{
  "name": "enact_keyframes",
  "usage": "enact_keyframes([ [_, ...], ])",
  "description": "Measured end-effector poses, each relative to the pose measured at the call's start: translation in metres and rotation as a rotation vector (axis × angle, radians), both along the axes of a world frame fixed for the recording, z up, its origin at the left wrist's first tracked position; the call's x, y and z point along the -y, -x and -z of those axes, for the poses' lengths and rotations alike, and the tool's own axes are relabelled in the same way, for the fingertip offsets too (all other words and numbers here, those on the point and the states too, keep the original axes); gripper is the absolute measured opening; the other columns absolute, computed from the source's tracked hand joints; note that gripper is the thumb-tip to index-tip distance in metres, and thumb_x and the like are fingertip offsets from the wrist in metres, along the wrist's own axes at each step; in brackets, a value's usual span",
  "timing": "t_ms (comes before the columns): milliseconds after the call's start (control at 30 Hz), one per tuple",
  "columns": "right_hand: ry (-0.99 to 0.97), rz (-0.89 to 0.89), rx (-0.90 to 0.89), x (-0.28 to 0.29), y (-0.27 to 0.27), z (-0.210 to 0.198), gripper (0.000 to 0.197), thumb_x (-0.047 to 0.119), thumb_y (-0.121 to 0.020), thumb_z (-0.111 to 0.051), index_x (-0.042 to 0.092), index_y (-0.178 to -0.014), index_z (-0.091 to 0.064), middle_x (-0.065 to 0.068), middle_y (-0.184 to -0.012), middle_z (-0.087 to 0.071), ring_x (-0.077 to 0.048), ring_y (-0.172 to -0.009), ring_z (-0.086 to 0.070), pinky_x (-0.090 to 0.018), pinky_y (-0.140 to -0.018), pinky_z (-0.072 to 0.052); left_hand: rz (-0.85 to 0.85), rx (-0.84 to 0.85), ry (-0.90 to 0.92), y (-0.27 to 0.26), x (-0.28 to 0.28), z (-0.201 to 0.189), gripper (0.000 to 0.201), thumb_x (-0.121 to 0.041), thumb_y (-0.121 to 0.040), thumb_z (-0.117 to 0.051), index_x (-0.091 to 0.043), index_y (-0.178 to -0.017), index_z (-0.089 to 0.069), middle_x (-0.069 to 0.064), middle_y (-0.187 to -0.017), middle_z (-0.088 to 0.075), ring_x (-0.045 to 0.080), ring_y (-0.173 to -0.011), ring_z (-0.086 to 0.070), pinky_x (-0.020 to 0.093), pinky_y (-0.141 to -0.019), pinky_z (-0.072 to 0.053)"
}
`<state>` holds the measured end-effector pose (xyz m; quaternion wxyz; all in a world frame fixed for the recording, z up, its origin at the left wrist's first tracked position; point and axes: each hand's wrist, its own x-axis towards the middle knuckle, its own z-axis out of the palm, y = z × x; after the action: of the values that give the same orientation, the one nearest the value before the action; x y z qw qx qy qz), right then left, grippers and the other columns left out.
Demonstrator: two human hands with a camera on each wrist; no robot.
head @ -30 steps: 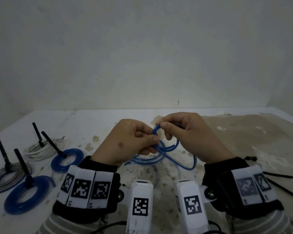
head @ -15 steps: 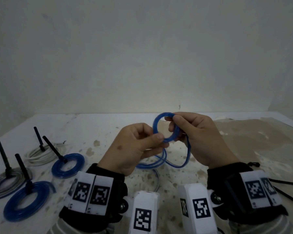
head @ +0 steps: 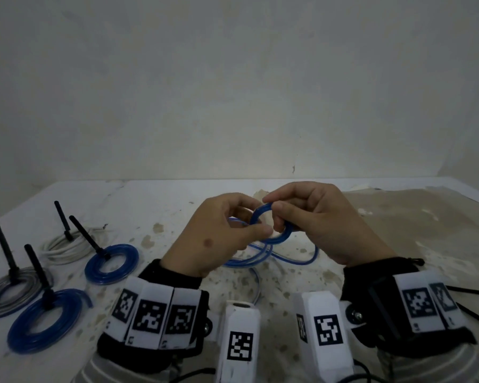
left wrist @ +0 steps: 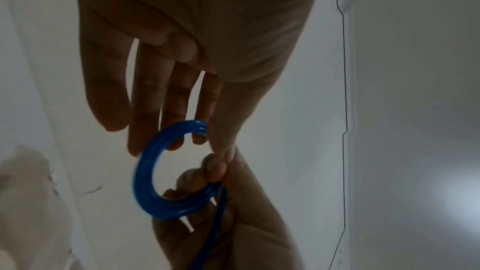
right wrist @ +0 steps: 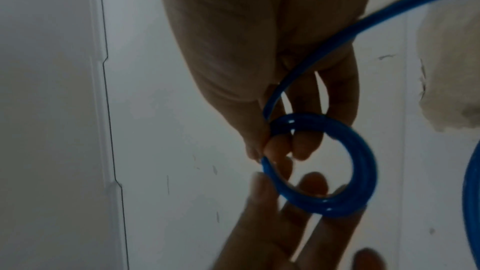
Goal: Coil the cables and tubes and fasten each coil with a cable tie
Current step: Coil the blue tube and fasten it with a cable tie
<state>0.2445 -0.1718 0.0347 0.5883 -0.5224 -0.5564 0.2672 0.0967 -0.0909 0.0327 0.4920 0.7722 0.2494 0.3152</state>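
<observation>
Tube: blue tube [head: 271,228], partly wound into a small coil held above the surface [head: 398,230]; its loose length [head: 260,258] trails down onto the surface at 6 o'clock of the coil.
Left hand: left hand [head: 219,236] holds the coil's 9 o'clock side, thumb on the near face and fingers [left wrist: 145,114] reaching behind the ring; in the left wrist view those fingers look fairly straight.
Right hand: right hand [head: 321,225] clamps the coil's 3 o'clock side, thumb and curled fingers [right wrist: 306,145] pinching the wound turns; a strand runs past the palm toward the wrist.
Finished coils: at 9 o'clock of the hands lie four tied coils, each with a black cable tie tail sticking up: small blue coil [head: 111,264], large blue coil [head: 44,322], grey coil [head: 9,294], white coil [head: 67,247].
Spare ties: loose black cable ties [head: 468,302] lie at 3 o'clock, beside the right wrist.
</observation>
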Motion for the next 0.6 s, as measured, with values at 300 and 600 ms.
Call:
enact_keyframes([
  [300,-0.013,0.039,-0.01,-0.004,0.009,-0.003,0.013,0.007,-0.088,-0.056,0.004,-0.094,-0.067,-0.002,-0.064,-0.067,-0.014,-0.056,-0.06,-0.022,-0.059,-0.052,-0.015,0.101,0.12,0.007,-0.005,-0.006,0.002,-0.008,-0.079,-0.067,-0.01,-0.079,-0.067,0.008,-0.067,-0.072,0.019,-0.064,-0.07,0.025,-0.058,-0.057],
  [600,-0.053,0.063,-0.161,-0.006,0.01,-0.002,0.022,0.006,-0.094,-0.045,0.014,-0.096,-0.066,-0.002,-0.073,-0.071,-0.014,-0.069,-0.065,-0.024,-0.067,-0.056,-0.087,0.386,0.405,-0.006,0.0,-0.002,0.005,-0.005,-0.084,-0.06,-0.006,-0.079,-0.06,0.002,-0.062,-0.069,0.012,-0.06,-0.068,0.021,-0.056,-0.055],
])
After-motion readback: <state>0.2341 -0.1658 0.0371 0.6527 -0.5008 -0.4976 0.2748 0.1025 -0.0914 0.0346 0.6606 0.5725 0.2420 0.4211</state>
